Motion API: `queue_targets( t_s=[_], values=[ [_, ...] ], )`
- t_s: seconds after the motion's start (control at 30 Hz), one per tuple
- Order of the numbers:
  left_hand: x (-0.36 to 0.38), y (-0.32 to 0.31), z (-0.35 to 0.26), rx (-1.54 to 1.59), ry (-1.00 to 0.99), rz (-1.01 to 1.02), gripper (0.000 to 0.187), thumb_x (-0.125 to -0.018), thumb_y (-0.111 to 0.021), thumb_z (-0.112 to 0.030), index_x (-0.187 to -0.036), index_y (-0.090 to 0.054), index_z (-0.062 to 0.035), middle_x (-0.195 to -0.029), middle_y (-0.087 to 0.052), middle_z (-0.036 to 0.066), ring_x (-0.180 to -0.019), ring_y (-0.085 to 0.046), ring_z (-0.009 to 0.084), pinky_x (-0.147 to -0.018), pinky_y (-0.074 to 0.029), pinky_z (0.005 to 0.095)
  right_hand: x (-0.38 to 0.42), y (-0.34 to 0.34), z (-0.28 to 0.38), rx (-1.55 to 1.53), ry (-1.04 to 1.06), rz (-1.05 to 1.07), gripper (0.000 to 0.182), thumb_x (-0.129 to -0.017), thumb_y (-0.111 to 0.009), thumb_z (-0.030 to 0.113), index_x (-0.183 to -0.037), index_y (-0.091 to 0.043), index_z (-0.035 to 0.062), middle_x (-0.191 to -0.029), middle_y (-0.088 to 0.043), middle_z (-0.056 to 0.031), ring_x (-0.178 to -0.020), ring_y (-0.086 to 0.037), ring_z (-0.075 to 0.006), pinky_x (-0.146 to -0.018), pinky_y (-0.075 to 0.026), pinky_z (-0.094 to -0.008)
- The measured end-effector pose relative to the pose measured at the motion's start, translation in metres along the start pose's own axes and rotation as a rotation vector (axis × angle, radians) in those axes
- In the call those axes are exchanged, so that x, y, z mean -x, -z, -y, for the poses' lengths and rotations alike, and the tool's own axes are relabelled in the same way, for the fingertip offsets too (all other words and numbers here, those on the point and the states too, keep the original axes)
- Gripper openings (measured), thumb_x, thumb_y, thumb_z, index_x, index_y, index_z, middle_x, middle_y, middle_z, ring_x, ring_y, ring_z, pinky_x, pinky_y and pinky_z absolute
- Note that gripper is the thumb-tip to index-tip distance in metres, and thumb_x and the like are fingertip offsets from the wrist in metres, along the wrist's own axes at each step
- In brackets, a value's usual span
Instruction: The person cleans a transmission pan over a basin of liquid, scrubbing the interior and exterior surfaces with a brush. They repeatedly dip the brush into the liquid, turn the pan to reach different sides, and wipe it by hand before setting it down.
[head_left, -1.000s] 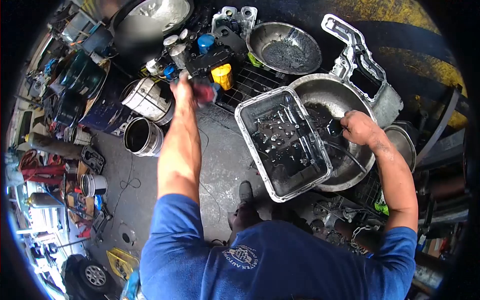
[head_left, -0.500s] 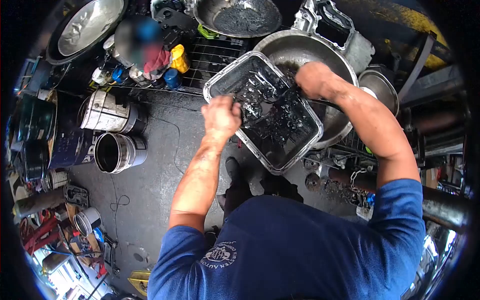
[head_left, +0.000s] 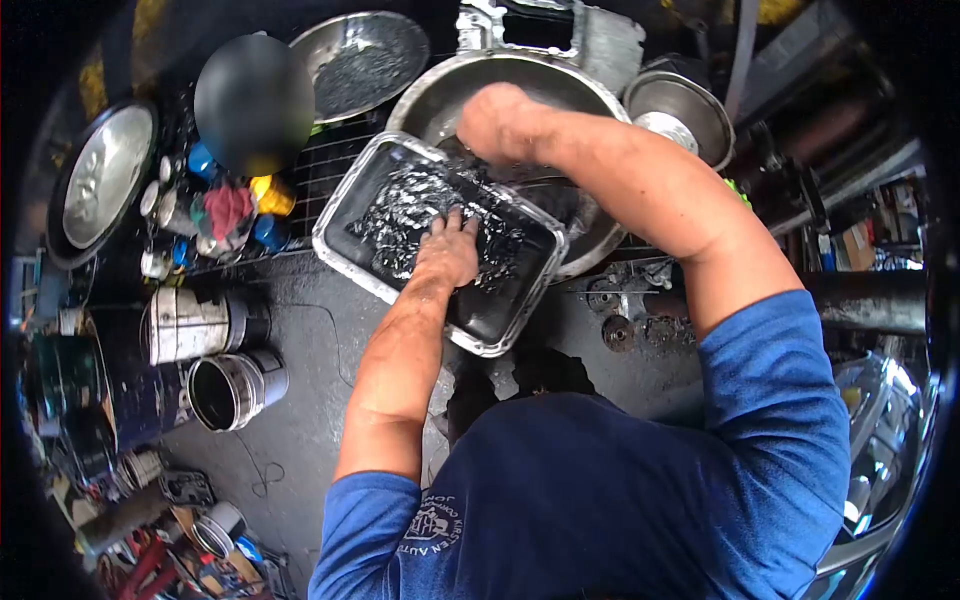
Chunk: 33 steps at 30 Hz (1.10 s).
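Observation:
A rectangular metal oil pan (head_left: 349, 263) with a pale flanged rim lies tilted, overlapping the near side of a large round metal basin (head_left: 590, 92). Dark, glossy liquid with bright ripples fills part of the pan. Inside it, my left hand (head_left: 447, 252) is open, fingers stretched and spread at the liquid's surface. Over the basin, close to the pan's far edge, my right hand (head_left: 497, 122) is closed in a fist. Its fingertips are turned away and hidden, so I cannot tell what it grips.
Behind the basin stands a grey cast-metal housing (head_left: 612, 50). A shallow bowl (head_left: 365, 68) of dark liquid, a smaller bowl (head_left: 680, 112), and bottles with a red rag (head_left: 229, 210) surround the wire rack (head_left: 335, 160). Dirty buckets (head_left: 270, 384) stand on the floor at left.
My left hand has left the pan's left rim and moved into the liquid. My right hand stays closed by the far edge. The view has shifted, and the pan's liquid looks more rippled.

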<state>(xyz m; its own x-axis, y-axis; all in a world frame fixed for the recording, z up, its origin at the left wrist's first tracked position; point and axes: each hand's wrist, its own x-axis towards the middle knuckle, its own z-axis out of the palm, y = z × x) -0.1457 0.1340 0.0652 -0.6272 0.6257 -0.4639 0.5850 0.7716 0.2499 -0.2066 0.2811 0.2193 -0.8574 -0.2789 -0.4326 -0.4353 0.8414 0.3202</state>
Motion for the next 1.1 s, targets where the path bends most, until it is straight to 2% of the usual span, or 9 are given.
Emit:
queue_targets(
  t_s=[0.1,0.23,0.4,0.6,0.67,0.73,0.83,0.97,1.1],
  values=[
    [-0.012,-0.013,-0.008,-0.096,-0.007,-0.130,0.053,-0.084,-0.049,-0.009,-0.136,-0.044,-0.0094,-0.146,-0.032,0.016,-0.130,-0.037,0.0344,-0.106,-0.036,0.0436,0.027,-0.014,-0.054,-0.211,-0.140,-0.016,0.020,-0.071,-0.061,0.013,-0.085,-0.072,0.0035,-0.088,-0.069,-0.0171,-0.087,-0.067,-0.0306,-0.075,-0.053,-0.0395],
    [-0.020,-0.019,-0.016,-0.123,-0.004,-0.189,0.029,-0.085,-0.052,-0.011,-0.112,-0.060,-0.0044,-0.122,-0.050,0.014,-0.116,-0.050,0.0323,-0.094,-0.048,0.0405,0.027,-0.132,-0.126,-0.499,-0.239,-0.090,0.026,-0.073,-0.057,0.019,-0.084,-0.069,-0.0007,-0.087,-0.067,-0.0217,-0.084,-0.065,-0.0344,-0.075,-0.050,-0.0430],
    [-0.038,-0.022,-0.028,-0.128,0.100,-0.195,0.027,-0.084,-0.049,-0.011,-0.106,-0.064,-0.0041,-0.120,-0.055,0.017,-0.112,-0.055,0.0346,-0.092,-0.049,0.0414,0.029,-0.248,-0.106,-0.738,-0.335,0.030,0.034,-0.080,-0.052,0.025,-0.098,-0.068,0.0007,-0.105,-0.066,-0.0199,-0.099,-0.063,-0.0339,-0.088,-0.049,-0.0414],
    [-0.047,-0.011,-0.051,-0.199,0.199,-0.054,0.030,-0.082,-0.054,-0.011,-0.111,-0.059,-0.0048,-0.119,-0.056,0.019,-0.111,-0.057,0.0347,-0.093,-0.049,0.0406,0.011,-0.301,-0.059,-1.208,-0.825,-0.313,0.041,-0.083,-0.053,0.017,-0.117,-0.050,-0.0062,-0.108,-0.062,-0.0274,-0.104,-0.060,-0.0380,-0.091,-0.047,-0.0422],
    [-0.049,-0.019,-0.052,-0.236,0.228,-0.063,0.035,-0.080,-0.056,-0.011,-0.115,-0.056,-0.0055,-0.121,-0.055,0.020,-0.113,-0.055,0.0347,-0.094,-0.048,0.0409,0.012,-0.299,-0.044,-1.153,-0.690,-0.312,0.040,-0.082,-0.056,0.017,-0.116,-0.050,-0.0029,-0.111,-0.060,-0.0255,-0.105,-0.059,-0.0389,-0.090,-0.048,-0.0427],
    [-0.048,-0.026,-0.051,-0.279,0.230,-0.092,0.039,-0.080,-0.057,-0.012,-0.118,-0.053,-0.0052,-0.123,-0.054,0.019,-0.115,-0.054,0.0343,-0.095,-0.047,0.0404,0.013,-0.290,-0.031,-1.002,-0.305,-0.120,0.036,-0.084,-0.052,0.014,-0.118,-0.053,0.0011,-0.121,-0.056,-0.0230,-0.112,-0.055,-0.0376,-0.095,-0.046,-0.0412],
    [-0.043,-0.028,-0.049,-0.275,0.207,-0.060,0.037,-0.081,-0.056,-0.013,-0.117,-0.055,-0.0042,-0.122,-0.053,0.020,-0.114,-0.054,0.0353,-0.096,-0.046,0.0392,-0.017,-0.303,-0.003,-0.911,-0.080,-0.191,0.043,-0.088,-0.039,0.005,-0.130,-0.051,0.0095,-0.141,-0.042,-0.0158,-0.130,-0.041,-0.0329,-0.108,-0.034,-0.0399],
    [-0.034,-0.021,-0.057,-0.211,0.290,-0.034,0.030,-0.083,-0.053,-0.012,-0.112,-0.057,-0.0034,-0.117,-0.054,0.021,-0.110,-0.056,0.0360,-0.092,-0.049,0.0401,-0.051,-0.314,0.016,-0.843,-0.177,-0.343,0.046,-0.094,-0.032,0.014,-0.139,-0.042,0.0184,-0.144,-0.039,-0.0123,-0.135,-0.034,-0.0294,-0.112,-0.029,-0.0408],
    [-0.038,-0.032,-0.055,-0.275,0.333,-0.074,0.025,-0.089,-0.045,-0.015,-0.109,-0.056,-0.0041,-0.109,-0.056,0.018,-0.102,-0.060,0.0329,-0.084,-0.052,0.0389,-0.061,-0.313,0.015,-0.779,-0.149,-0.093,0.038,-0.093,-0.041,0.016,-0.130,-0.052,0.0145,-0.136,-0.049,-0.0088,-0.130,-0.041,-0.0265,-0.108,-0.029,-0.0407]
  ],
)
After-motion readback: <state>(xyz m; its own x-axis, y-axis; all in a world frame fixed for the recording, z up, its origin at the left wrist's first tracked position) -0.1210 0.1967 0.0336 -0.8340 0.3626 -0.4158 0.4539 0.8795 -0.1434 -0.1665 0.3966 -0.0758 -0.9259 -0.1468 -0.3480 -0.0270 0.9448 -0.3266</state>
